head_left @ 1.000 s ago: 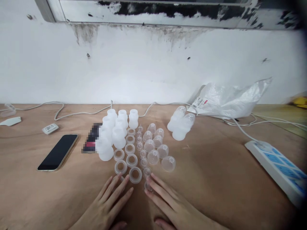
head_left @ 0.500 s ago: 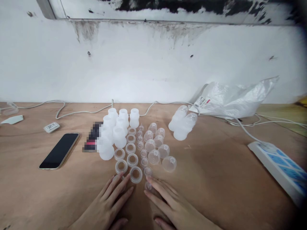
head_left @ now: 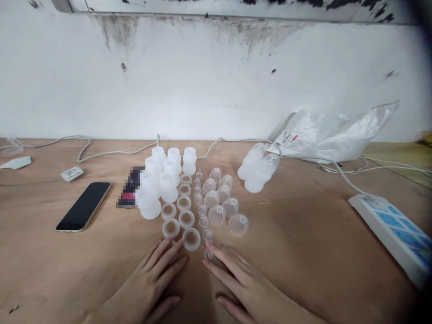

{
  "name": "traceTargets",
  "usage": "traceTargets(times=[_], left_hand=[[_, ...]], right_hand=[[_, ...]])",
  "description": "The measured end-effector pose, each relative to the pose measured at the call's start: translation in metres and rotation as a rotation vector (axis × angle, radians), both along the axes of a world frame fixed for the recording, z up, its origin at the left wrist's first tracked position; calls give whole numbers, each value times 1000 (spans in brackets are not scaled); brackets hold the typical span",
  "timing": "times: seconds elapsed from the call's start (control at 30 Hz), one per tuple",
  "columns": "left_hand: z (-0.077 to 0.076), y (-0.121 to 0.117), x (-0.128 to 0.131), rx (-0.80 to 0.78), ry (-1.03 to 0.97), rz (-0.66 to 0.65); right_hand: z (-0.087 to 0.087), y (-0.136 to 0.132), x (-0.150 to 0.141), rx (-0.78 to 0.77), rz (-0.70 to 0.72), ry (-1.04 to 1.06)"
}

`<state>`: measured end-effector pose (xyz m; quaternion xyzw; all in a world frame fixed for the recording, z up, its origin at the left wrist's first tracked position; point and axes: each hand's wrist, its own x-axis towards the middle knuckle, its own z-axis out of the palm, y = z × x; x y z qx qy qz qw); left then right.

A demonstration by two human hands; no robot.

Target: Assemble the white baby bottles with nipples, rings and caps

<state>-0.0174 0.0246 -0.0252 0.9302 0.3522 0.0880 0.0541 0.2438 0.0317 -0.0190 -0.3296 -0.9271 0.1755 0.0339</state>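
Note:
My left hand (head_left: 157, 272) lies flat with its fingers spread, partly covering a clear ring at the near end of the screw rings (head_left: 191, 239). My right hand (head_left: 236, 274) is open too, its fingertips at the nearest clear bottle nipple (head_left: 209, 254). Several nipples run away from me in a line between the rings and the clear domed caps (head_left: 238, 224). Behind the rings, several frosted white baby bottles (head_left: 150, 207) stand upright in a cluster. Further right, a group of bottles with domed caps (head_left: 254, 180) stands together. Neither hand holds anything.
On the left lie a phone (head_left: 84, 207), a small white box-shaped device (head_left: 72, 173) and a blurred-out dark item (head_left: 130, 189). A plastic bag (head_left: 330, 139) rests against the wall at back right. A power strip (head_left: 391, 229) sits right, with cables (head_left: 118, 157) along the wall.
The table and its items appear slightly higher in the picture, as the camera has tilted down a little. Both hands stay spread in nearly the same place.

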Motion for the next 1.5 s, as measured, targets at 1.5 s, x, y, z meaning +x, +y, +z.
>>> traceTargets(times=[1.5], left_hand=[[54, 82, 53, -1193, -1561, 375]], right_hand=[[69, 81, -41, 277, -251, 524]])
